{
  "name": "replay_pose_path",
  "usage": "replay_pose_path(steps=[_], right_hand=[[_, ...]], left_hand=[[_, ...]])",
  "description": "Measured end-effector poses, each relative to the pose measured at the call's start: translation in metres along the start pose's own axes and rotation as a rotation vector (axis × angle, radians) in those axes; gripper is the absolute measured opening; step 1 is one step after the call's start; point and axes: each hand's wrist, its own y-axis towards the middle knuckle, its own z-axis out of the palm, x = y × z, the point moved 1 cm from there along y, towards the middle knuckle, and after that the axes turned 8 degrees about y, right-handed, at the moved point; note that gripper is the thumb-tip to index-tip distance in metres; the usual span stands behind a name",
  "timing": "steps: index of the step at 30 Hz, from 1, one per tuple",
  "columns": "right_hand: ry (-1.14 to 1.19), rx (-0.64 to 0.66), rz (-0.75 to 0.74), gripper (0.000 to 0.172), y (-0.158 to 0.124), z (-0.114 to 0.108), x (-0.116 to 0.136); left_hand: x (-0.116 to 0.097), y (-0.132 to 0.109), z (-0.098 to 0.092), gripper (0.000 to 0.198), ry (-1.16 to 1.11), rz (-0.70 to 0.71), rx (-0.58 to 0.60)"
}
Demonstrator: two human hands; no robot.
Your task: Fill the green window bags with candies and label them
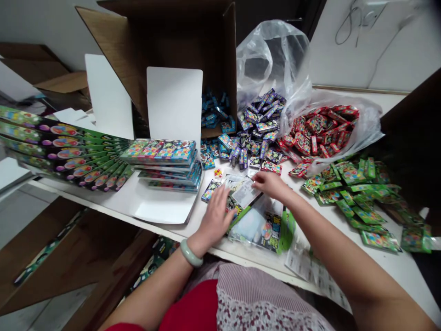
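Locate the pale printed card (245, 194) at the centre of the frame, lying aslant over the upper part of the clear printed pack (255, 227), which rests on the white table (408, 280) near its front edge. The right hand (269, 183) has thumb and fingers pinched together at the card's upper-right corner; the exact fingertip contact is too small to tell. The left hand (214, 214) is unclosed, fingers extended and laid along the pack's left side, with the fingertips near the card's left end; whether they press on the card cannot be told. For good control, use the left hand as a flat anchor and spread its pressure across the film, since the thin plastic will probably wrinkle under a single point load. Guide the card from its corner with a light pinch, held low and level; a hard grip could crease it. Align its edge with the pack before applying pressure. Mind the small red-and-yellow piece (218, 173) just above the left fingertips and the dark blue box (210, 189) beside them; either could be nudged. Allow elbow room from the green packets (361, 202) at the right of the frame.
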Motion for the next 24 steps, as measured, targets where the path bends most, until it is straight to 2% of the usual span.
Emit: replay_pose_path(steps=[1,3,6,8,10,13,16,21,23,24], right_hand=[[0.031,0.008,-0.008,0.01,-0.003,-0.01,0.003],[0.146,0.015,-0.051,0.009,-0.014,-0.028,0.01],[0.47,0.056,-0.139,0.022,-0.031,-0.048,0.023],[0.653,0.166,-0.134,0.028,-0.041,-0.053,0.027],[0.74,0.284,-0.073,0.027,-0.046,-0.053,0.027],[0.823,0.312,-0.028,0.028,-0.05,-0.048,0.023],[0.906,0.294,-0.092,0.032,-0.051,-0.044,0.018],[0.893,0.302,-0.117,0.031,-0.055,-0.043,0.009],[0.802,0.22,-0.146,0.028,-0.06,-0.042,0.007],[0.746,0.112,-0.176,0.027,-0.064,-0.041,0.007]], left_hand=[[0.0,0.007,-0.007,0.048,-0.027,-0.03,-0.065],[-0.002,0.021,-0.021,0.033,-0.127,-0.055,-0.069],[-0.009,0.038,-0.037,0.019,-0.265,-0.018,-0.101],[-0.015,0.044,-0.044,0.018,-0.257,0.054,-0.186],[-0.021,0.045,-0.048,0.018,-0.206,0.134,-0.215],[-0.029,0.043,-0.052,0.02,-0.109,0.216,-0.14],[-0.038,0.039,-0.052,0.03,0.045,0.279,-0.064],[-0.046,0.032,-0.036,0.031,0.224,0.288,-0.057],[-0.043,0.032,-0.027,0.031,0.178,0.299,-0.053],[-0.04,0.032,-0.024,0.031,0.129,0.292,-0.06]])
